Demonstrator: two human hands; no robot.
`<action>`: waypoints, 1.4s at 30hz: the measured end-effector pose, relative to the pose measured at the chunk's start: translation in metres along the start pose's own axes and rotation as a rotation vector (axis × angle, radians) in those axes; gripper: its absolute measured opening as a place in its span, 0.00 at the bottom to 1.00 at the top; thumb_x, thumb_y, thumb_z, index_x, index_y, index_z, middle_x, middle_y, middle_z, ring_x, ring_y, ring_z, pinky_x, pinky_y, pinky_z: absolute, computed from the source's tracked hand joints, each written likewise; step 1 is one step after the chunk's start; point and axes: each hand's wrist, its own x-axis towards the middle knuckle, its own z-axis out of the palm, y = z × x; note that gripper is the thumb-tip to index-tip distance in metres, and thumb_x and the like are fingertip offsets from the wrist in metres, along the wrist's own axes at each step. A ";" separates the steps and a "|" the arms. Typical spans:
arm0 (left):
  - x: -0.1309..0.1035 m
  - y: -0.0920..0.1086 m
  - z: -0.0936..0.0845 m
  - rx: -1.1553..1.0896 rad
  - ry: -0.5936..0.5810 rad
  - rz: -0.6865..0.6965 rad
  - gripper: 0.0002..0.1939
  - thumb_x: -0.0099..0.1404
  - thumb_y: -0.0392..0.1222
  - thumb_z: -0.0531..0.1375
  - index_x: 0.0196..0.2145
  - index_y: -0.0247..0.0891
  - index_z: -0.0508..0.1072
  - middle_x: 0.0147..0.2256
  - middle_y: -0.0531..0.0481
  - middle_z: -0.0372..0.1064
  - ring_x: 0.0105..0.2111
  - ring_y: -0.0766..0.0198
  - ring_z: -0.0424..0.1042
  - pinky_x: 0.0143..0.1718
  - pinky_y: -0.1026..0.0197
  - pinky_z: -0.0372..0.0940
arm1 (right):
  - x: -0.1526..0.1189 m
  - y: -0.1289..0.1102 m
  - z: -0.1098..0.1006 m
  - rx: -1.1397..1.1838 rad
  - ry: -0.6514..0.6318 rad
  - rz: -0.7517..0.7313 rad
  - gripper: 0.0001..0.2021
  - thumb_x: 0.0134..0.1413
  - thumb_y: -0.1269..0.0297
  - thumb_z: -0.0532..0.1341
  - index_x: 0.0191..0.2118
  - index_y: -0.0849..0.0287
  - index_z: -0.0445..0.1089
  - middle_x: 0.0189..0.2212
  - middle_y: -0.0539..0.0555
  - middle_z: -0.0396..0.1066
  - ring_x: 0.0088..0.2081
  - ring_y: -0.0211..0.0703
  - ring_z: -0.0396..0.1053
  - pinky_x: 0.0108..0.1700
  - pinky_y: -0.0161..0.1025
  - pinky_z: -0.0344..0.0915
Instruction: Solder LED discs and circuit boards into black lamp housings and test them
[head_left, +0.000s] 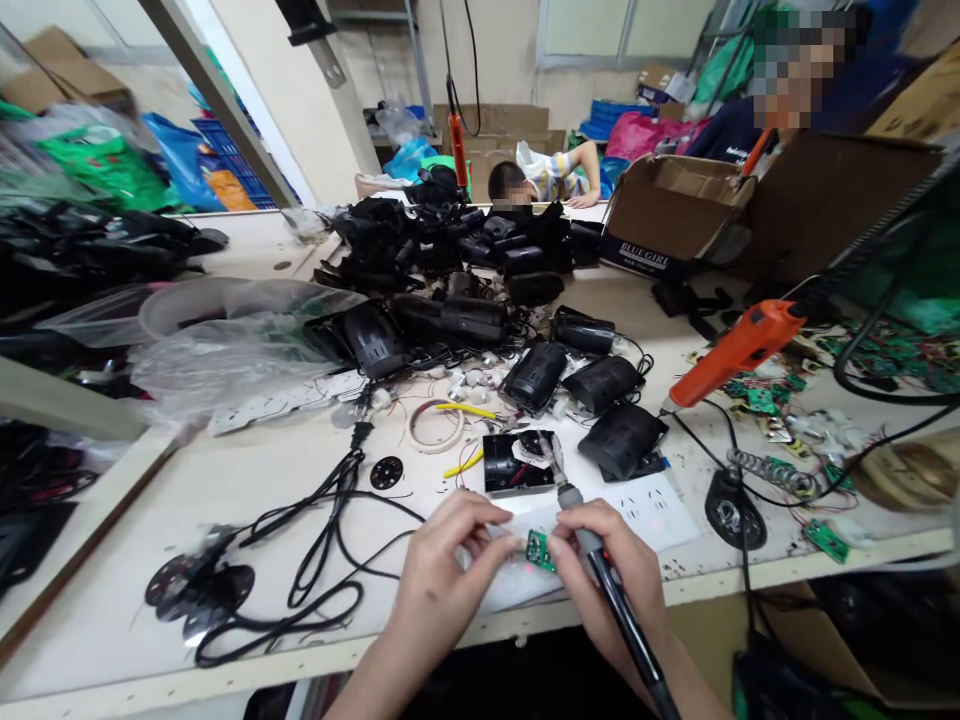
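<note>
A soldering iron (pixel 624 610) with a black handle lies in my right hand (pixel 619 555), its tip pointing away over an open black housing (pixel 504 470). The thumb and fingertips of that hand also touch the edge of a small green circuit board (pixel 539 551). On the board's other side, my left hand (pixel 454 560) is closed in a pinch; what sits between its fingertips is too small to make out. Beneath both hands lies a white plate (pixel 517 588), beside another white plate with slots (pixel 660 512). Yellow tubing (pixel 463 463) is left of the housing.
Black housings (pixel 536 375) are heaped behind. An orange electric screwdriver (pixel 739 350) hangs at right, near loose circuit boards (pixel 825 540). Black cables (pixel 322 540) and dark discs (pixel 386 472) lie left. A cardboard box (pixel 675 210) and two people are beyond.
</note>
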 end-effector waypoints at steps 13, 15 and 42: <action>0.008 0.011 0.031 -0.778 0.045 -0.585 0.23 0.37 0.50 0.76 0.31 0.36 0.83 0.31 0.47 0.76 0.26 0.72 0.63 0.29 0.69 0.62 | -0.002 0.004 0.013 -0.043 0.139 -0.106 0.13 0.57 0.78 0.61 0.44 0.56 0.66 0.31 0.50 0.69 0.32 0.40 0.69 0.35 0.38 0.69; 0.013 0.013 0.033 -0.802 0.056 -0.596 0.24 0.36 0.50 0.77 0.32 0.36 0.83 0.29 0.47 0.76 0.26 0.72 0.63 0.28 0.69 0.60 | -0.004 0.004 0.015 -0.048 0.126 -0.110 0.13 0.57 0.78 0.60 0.45 0.56 0.66 0.31 0.51 0.69 0.33 0.40 0.69 0.35 0.38 0.70; 0.038 0.001 0.028 -0.242 -0.122 -0.409 0.12 0.45 0.46 0.70 0.24 0.36 0.77 0.20 0.51 0.71 0.19 0.67 0.66 0.22 0.66 0.63 | 0.030 0.022 0.020 0.110 0.101 0.043 0.11 0.59 0.71 0.59 0.47 0.57 0.66 0.36 0.54 0.70 0.35 0.42 0.73 0.36 0.39 0.74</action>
